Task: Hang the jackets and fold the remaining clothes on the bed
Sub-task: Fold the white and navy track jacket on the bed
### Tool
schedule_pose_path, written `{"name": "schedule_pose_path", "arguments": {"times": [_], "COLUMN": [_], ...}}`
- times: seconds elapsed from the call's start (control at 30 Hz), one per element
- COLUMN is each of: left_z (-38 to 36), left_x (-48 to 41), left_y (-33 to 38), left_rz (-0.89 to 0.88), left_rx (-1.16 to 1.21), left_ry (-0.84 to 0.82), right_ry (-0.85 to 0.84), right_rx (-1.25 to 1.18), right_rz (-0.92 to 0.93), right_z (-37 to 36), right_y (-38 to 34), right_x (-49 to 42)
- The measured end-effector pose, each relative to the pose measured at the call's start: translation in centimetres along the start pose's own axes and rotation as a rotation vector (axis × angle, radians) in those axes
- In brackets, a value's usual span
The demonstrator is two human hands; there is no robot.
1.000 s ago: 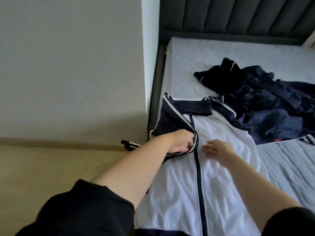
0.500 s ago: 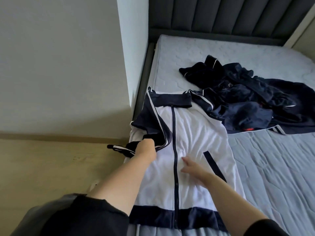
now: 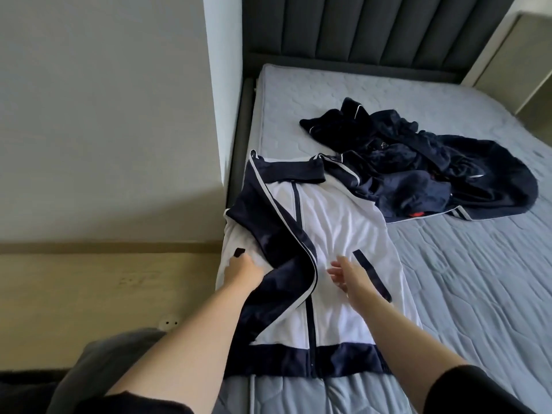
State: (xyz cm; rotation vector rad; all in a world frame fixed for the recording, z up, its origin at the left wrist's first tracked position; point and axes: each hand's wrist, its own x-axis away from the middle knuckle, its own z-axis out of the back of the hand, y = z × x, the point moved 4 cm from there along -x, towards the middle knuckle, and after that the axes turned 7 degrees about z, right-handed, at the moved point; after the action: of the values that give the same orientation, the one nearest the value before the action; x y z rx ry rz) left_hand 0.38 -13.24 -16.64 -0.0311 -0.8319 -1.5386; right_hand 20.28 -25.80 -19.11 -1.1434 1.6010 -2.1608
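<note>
Both my arms reach out in front of me, over the near end of the bed (image 3: 463, 294). My left hand (image 3: 243, 271) is low on the left side of the jacket (image 3: 337, 228), lying on the white cloth by its edge. The dark blue sleeve (image 3: 274, 228) is folded across the jacket and drapes over my left wrist. The tips of that hand's fingers are hard to see, so I cannot tell if they pinch the cloth or just rest on it. My right hand (image 3: 345, 274) is just right of the sleeve, over the white front, with its fingers loose and a little spread. It holds nothing. I cannot tell if it touches the cloth. There is one jacket here, lying flat and face up on the bed, right at the bed's left edge. It has one dark collar (image 3: 294, 173) at the far end, one dark band (image 3: 343, 360) at the near end and one dark zipper (image 3: 311, 324) down the middle. I count two dark pocket strips, a long one (image 3: 372, 276) beside my right hand and a short one (image 3: 239, 252) just past my left hand. Farther up the bed lies one heap (image 3: 418, 174) of dark blue clothes, touching the jacket's far right corner. It is too bunched up for me to count the pieces. Behind it stands one grey headboard (image 3: 358, 31). On my left are the floor (image 3: 89, 294) and the wall (image 3: 104, 115).
</note>
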Motion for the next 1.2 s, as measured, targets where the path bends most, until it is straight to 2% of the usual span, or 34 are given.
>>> {"name": "schedule_pose_path", "arguments": {"times": [0.13, 0.2, 0.23, 0.3, 0.37, 0.4, 0.43, 0.5, 0.57, 0.63, 0.7, 0.8, 0.93, 1.03, 1.07, 1.1, 1.17, 1.2], "left_z": [-0.8, -2.1, -3.0, -4.3, -4.8, -5.1, -5.4, -5.7, -5.8, -5.6, -5.4, -5.4, -6.1, -6.3, -6.3, -6.3, -6.6, -6.7], "left_x": [0.8, 1.8, 2.7, 4.8, 5.8, 6.0, 6.2, 6.7, 6.4, 5.3, 3.8, 2.6, 2.1, 1.4, 1.1, 0.9, 0.5, 0.4], "left_y": [0.1, 0.4, 0.6, 1.2, 1.3, 1.1, 0.7, 0.0, -0.4, -0.5, -0.5, 0.0, 1.0, 1.5, 1.5, 1.5, 1.4, 1.3], "left_rz": [-0.053, -0.11, -0.135, -0.145, -0.129, -0.115, -0.11, -0.102, -0.03, 0.091, 0.178, 0.231, 0.269, 0.314, 0.342, 0.365, 0.385, 0.387], "left_rx": [-0.061, 0.015, 0.095, 0.27, 0.353, 0.355, 0.318, 0.172, 0.186, 0.383, 0.614, 0.872, 1.038, 1.14, 1.16, 1.166, 1.127, 1.098], "left_ry": [-0.136, -0.374, -0.544, -0.846, -0.998, -1.065, -1.144, -1.262, -1.184, -1.03, -0.895, -0.813, -0.796, -0.729, -0.687, -0.642, -0.571, -0.539], "right_ry": [-0.115, -0.201, -0.206, -0.136, -0.009, 0.056, 0.106, 0.171, 0.135, 0.085, 0.092, 0.059, -0.203, -0.371, -0.338, -0.211, 0.168, 0.305], "right_rx": [0.466, 0.571, 0.52, 0.242, -0.093, -0.178, -0.136, 0.233, 0.589, 0.736, 0.775, 0.809, 0.747, 0.953, 1.059, 1.162, 1.197, 1.16], "right_rz": [0.072, 0.064, 0.067, 0.04, -0.025, -0.067, -0.097, -0.101, -0.118, -0.134, -0.109, 0.01, 0.043, 0.017, 0.039, 0.098, 0.226, 0.307], "right_z": [-3.2, -4.7, -5.0, -4.4, -2.2, -0.9, 0.6, 3.7, 5.4, 6.0, 6.2, 5.9, 4.6, 4.2, 4.4, 4.9, 6.5, 6.8], "right_y": [-0.8, -0.5, -0.6, -1.6, -2.9, -3.4, -3.8, -4.3, -3.7, -2.4, -1.6, -1.1, -1.6, -3.0, -3.7, -4.5, -5.7, -5.8], "right_x": [2.7, 3.6, 3.7, 3.3, 1.8, 1.0, 0.0, -1.1, -1.4, -1.2, -0.7, -0.3, 0.4, 0.5, 0.3, -0.1, -0.6, -0.6]}}
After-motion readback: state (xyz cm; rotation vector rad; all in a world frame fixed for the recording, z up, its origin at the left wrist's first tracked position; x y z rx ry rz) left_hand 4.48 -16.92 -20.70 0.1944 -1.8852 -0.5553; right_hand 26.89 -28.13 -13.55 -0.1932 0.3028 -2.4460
